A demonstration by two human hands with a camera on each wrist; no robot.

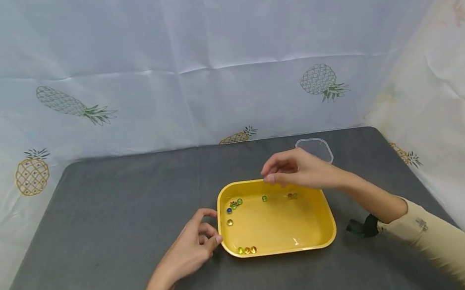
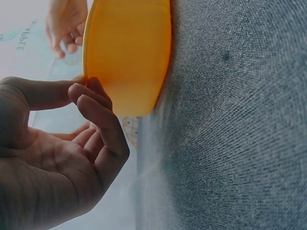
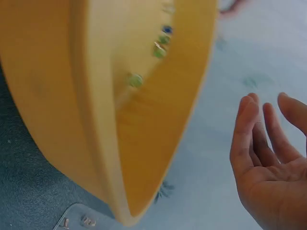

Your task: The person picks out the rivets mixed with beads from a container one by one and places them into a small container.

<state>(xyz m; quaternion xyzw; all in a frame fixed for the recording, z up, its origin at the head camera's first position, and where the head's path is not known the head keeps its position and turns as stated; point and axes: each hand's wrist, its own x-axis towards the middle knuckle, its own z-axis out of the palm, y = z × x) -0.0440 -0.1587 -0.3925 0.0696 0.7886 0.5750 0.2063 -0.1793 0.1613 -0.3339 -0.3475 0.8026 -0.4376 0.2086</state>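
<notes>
A yellow tray (image 1: 281, 250) rests on the dark grey tabletop. Several glass marbles lie in it, mostly along its left side, among them a blue marble (image 1: 229, 211) and a green marble (image 1: 264, 199). My left hand (image 1: 193, 246) is at the tray's left edge, thumb and fingers loosely bent, their tips right at the rim; in the left wrist view the bent fingers (image 2: 108, 120) stand beside the tray's outer wall. Above the far right rim, my right hand (image 1: 297, 170) hovers with loosely curved fingers. The right wrist view shows nothing between its fingers (image 3: 247, 129).
Behind the right hand lies a clear plastic container (image 1: 316, 147), partly hidden by it. A white curtain (image 1: 226, 101) printed with pineapples hangs along the table's back and sides. A black strap (image 1: 362, 227) shows by the right sleeve.
</notes>
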